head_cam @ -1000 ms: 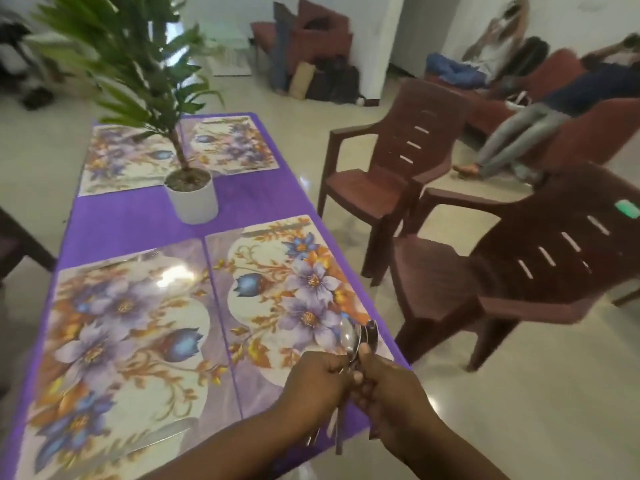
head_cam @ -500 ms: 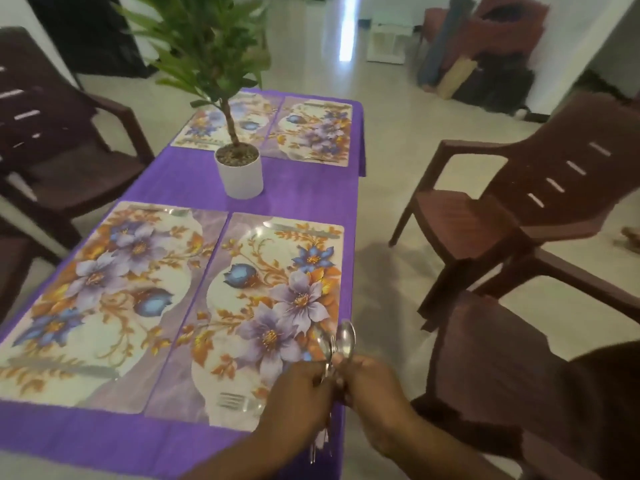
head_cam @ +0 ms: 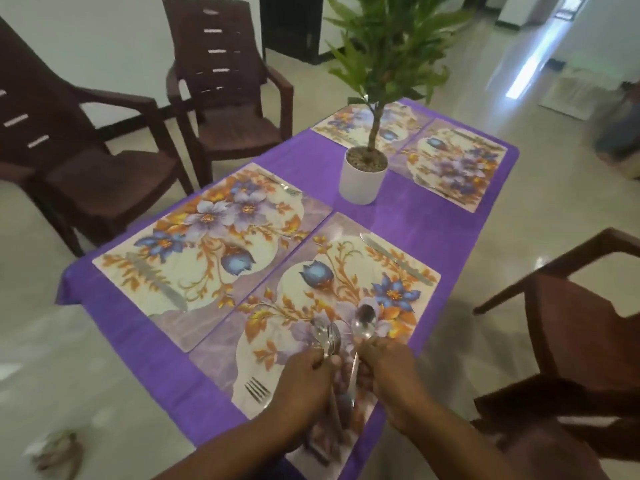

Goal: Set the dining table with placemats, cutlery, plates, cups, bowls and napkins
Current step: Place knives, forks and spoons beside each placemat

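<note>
Over the near placemat (head_cam: 311, 306), the left hand (head_cam: 304, 379) grips a bunch of spoons (head_cam: 327, 336). The right hand (head_cam: 391, 368) pinches one spoon (head_cam: 363, 323) apart from the bunch. A fork (head_cam: 258, 389) and a knife (head_cam: 394, 259) lie on that mat.

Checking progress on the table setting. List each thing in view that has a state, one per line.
Left hand: grips a bunch of spoons.
Right hand: holds a single spoon, apart from the bunch.
Near placemat: flat, with a fork and a knife on it.
Left placemat: flat, with cutlery at both ends.
Plant pot: upright.
</note>
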